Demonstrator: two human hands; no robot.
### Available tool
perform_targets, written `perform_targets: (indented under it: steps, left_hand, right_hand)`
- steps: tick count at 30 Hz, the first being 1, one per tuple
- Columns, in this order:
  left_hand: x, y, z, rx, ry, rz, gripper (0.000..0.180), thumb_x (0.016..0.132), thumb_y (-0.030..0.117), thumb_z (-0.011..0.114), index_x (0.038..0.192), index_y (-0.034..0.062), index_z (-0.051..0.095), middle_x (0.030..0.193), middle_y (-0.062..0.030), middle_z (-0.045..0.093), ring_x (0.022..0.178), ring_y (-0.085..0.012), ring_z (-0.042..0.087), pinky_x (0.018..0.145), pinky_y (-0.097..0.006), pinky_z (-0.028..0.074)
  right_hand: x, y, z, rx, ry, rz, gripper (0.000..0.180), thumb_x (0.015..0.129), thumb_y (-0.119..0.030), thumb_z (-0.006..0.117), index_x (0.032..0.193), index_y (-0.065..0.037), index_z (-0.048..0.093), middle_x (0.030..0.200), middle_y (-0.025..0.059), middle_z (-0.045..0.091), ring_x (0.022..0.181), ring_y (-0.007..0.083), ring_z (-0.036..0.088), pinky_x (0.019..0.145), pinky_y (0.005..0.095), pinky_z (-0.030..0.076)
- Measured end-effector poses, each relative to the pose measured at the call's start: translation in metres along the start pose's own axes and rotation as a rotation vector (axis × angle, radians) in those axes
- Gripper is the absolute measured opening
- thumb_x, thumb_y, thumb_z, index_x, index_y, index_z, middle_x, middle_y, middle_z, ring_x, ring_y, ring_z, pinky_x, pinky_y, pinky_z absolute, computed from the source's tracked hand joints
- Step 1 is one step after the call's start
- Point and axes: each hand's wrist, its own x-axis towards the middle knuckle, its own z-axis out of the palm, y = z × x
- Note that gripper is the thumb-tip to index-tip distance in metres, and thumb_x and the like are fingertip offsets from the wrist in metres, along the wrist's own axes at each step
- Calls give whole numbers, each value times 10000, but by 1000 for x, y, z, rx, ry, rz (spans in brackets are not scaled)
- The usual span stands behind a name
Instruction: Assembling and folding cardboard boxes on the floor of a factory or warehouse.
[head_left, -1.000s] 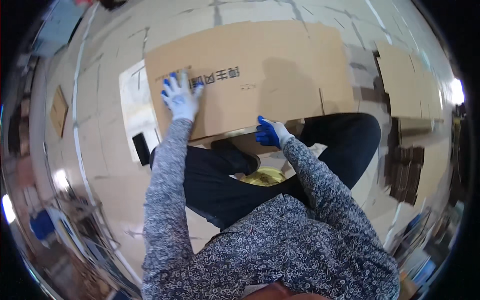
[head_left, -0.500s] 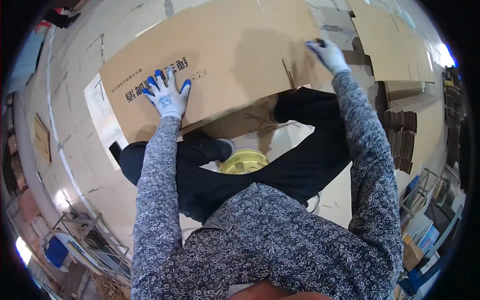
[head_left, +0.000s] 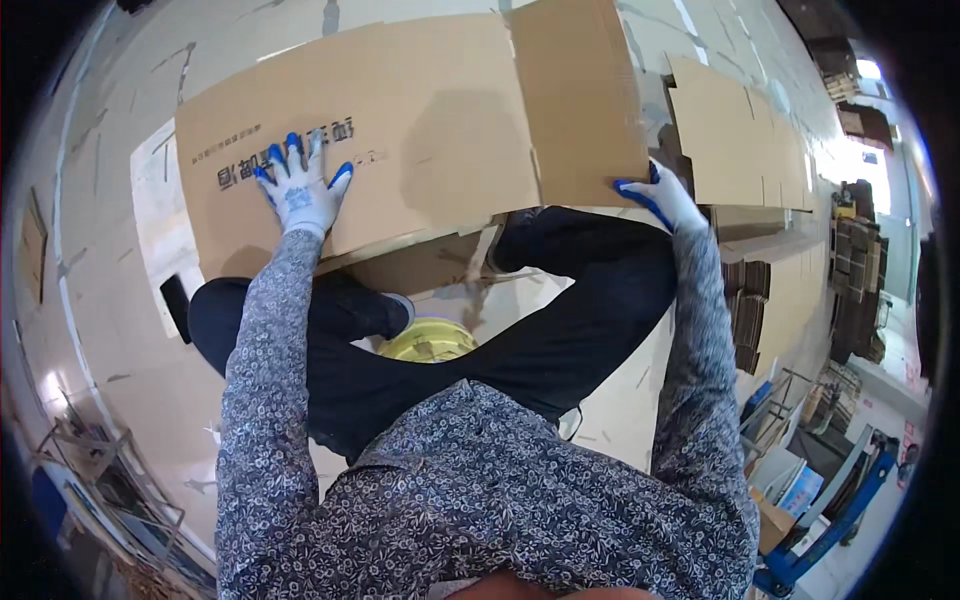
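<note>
A large flattened cardboard box with dark print lies across in front of my legs. My left hand, in a white glove with blue fingertips, rests open on it with fingers spread, beside the print. On the box's right side, beyond a crease, a darker end panel looks angled to the rest. My right hand, gloved the same way, grips this panel's near right corner. Its thumb lies over the cardboard; most other fingers are hidden.
Under the box's near edge, between my legs, sits a yellow round container. Right of my hand is a stack of cardboard. A black flat object lies by my left knee. A blue-framed cart stands at lower right.
My right hand has come down from above the box's right side onto the near corner of the end panel, which now looks darker and angled. My left hand stays on the print. The view has shifted.
</note>
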Motion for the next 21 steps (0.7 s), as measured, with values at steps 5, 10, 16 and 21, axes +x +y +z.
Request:
perform_targets:
  steps: [5,10,16,21]
  left_hand:
    - [1,6,-3,-30,-13,28,807,885,641,516,1548,254,269,1589,-146,255,1464,-425,169,1142,-669,48]
    - [0,4,14,-62,48,50,817,879,650,515,1548,248,273,1586,-158,258,1465,-426,166,1140,-672,41]
    - [9,3,15,-75,53,55,831,873,670,504,1549,243,276,1598,-160,231,1469,-431,155,1142,-672,27]
    - [4,-1,16,-56,55,65,834,887,675,484,1563,260,226,1597,-164,226,1464,-444,156,1140,-674,23]
  right_hand:
    - [-22,-65,152,-431,225,-572,829,795,-283,788,1479,-59,375,1328,241,556,1254,328,532,1050,381,428]
    - [10,-86,276,-879,340,-185,819,817,-500,709,1461,-93,409,1393,321,441,1299,467,430,1077,537,352]
    - [18,-76,265,-829,276,-275,788,798,-543,706,1426,-130,468,1374,296,455,1297,451,427,1077,583,321]
    - [57,-49,204,-766,455,-409,873,759,-550,761,1439,-105,445,1331,289,494,1229,413,513,1031,508,419]
